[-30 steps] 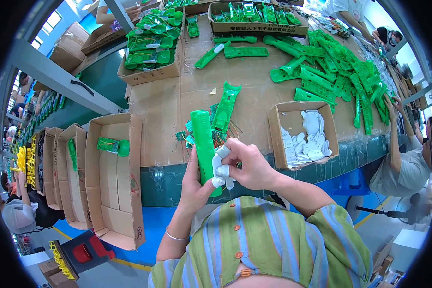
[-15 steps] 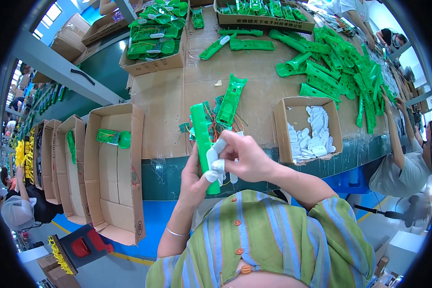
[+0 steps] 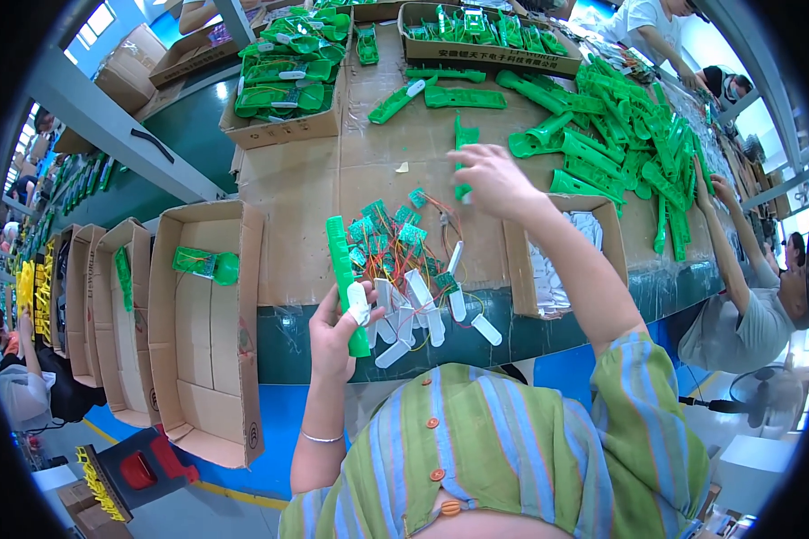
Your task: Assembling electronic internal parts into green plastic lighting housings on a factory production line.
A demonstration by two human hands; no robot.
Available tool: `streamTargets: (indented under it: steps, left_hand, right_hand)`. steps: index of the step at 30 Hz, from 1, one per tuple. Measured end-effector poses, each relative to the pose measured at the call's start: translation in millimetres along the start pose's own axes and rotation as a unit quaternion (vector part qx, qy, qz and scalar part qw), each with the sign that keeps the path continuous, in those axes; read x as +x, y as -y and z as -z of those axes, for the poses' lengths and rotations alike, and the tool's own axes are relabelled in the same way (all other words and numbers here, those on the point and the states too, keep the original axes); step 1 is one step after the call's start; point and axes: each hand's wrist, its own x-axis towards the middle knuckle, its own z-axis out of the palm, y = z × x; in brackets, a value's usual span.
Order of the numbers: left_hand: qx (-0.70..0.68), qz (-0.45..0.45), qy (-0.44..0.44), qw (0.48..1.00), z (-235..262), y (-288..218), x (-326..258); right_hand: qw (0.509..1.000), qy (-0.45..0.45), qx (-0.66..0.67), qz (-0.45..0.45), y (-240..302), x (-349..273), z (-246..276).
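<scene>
My left hand (image 3: 333, 334) is closed around a long green plastic shell (image 3: 340, 247), which stands nearly upright at the table's near edge. Something white covers the thumb's end against the shell; whether it is a finger cover or a loose white part, I cannot tell. Farther off to the right, my right hand (image 3: 499, 184) grips a second green plastic shell (image 3: 466, 136) over the cardboard, its fingers hiding the shell's middle. Between the hands lies a heap of small green circuit boards (image 3: 413, 235) with thin coloured wires and white oblong plastic pieces (image 3: 422, 301).
At right is a carton of white parts (image 3: 566, 269), with a pile of green shells (image 3: 638, 135) behind it. Filled cartons (image 3: 283, 135) (image 3: 494, 56) stand at the back. A long cardboard box (image 3: 207, 359) at left holds one green assembly. Another person's arms (image 3: 724, 229) reach in at right.
My right hand has left the shell in my left hand and moved far right. The second shell has shifted off the circuit-board heap, up and right. My left hand has moved slightly left.
</scene>
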Motion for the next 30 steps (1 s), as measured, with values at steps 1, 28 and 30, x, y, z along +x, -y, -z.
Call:
streamTargets:
  steps: [1,28,30]
  left_hand:
    - [-0.012,0.006,0.006,1.0,1,2,2]
    - [-0.212,-0.063,0.192,0.956,-23,-38,-3]
    - [-0.246,-0.05,0.169,0.953,-16,-27,-3]
  right_hand:
    - [0.999,-0.032,-0.033,-0.025,-3,-3,-2]
    - [0.769,-0.056,0.637,0.018,136,-27,71]
    - [0.798,-0.057,0.6,0.007,149,-26,74]
